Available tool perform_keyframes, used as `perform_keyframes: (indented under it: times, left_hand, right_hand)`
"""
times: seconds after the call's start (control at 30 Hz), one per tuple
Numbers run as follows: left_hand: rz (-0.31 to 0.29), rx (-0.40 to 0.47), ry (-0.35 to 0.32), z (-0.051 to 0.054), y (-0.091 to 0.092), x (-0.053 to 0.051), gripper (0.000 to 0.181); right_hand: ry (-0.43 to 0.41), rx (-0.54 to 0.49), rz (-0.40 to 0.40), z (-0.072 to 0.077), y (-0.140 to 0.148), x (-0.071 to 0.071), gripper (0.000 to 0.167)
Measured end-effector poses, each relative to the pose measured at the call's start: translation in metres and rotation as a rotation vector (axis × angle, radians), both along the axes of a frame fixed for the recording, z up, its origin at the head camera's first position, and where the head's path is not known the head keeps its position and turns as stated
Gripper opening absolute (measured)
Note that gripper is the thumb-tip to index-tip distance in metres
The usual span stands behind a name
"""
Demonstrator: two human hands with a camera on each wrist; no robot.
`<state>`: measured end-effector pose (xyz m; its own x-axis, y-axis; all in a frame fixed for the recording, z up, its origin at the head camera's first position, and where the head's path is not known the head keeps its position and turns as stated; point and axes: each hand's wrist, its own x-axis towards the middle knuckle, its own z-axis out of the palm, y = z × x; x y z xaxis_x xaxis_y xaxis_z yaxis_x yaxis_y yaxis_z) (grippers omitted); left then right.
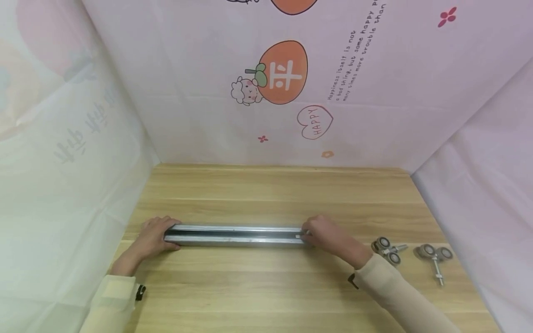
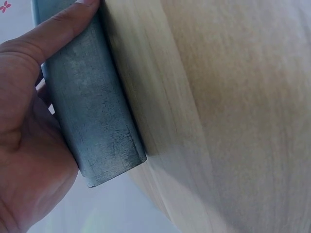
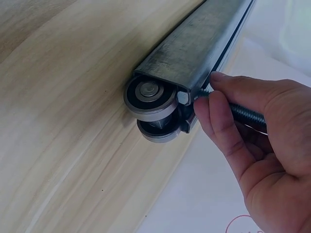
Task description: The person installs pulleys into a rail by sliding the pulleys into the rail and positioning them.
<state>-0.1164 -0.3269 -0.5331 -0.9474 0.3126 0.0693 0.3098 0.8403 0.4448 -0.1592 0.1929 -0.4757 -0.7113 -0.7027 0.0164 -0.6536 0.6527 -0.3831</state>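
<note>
A grey metal channel rail (image 1: 237,241) lies across the wooden table, its slot facing up. At its left end my left hand (image 1: 155,237) grips it, thumb along one side (image 2: 92,107). My right hand (image 3: 257,126) pinches the threaded bolt (image 3: 245,115) of a roller trolley at the rail's right end. Two of the trolley's wheels (image 3: 153,97) show outside the rail's open end in the right wrist view; the rest of it is hidden inside the rail.
Two more roller trolleys lie on the table (image 1: 258,286) to the right: one (image 1: 388,251) beside my right forearm, the other (image 1: 435,259) near the right edge. Printed cloth walls (image 1: 200,115) stand behind the table and at both sides.
</note>
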Motion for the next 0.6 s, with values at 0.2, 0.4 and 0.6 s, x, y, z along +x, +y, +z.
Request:
perform_keyframes:
  times: [0.2,0.4,0.6]
  left_hand:
    - [-0.001,0.005,0.002,0.000,-0.001,0.000,0.065]
    - [0.000,0.006,0.002,0.000,-0.001,0.000,0.066]
    - [0.002,0.008,-0.006,0.000,-0.001,0.000,0.066]
  right_hand:
    - [0.027,-0.005,0.012,-0.001,-0.007,-0.001,0.010]
    - [0.031,-0.007,0.012,-0.003,-0.015,-0.001,0.009]
    - [0.018,-0.013,0.012,-0.003,-0.022,-0.001,0.010]
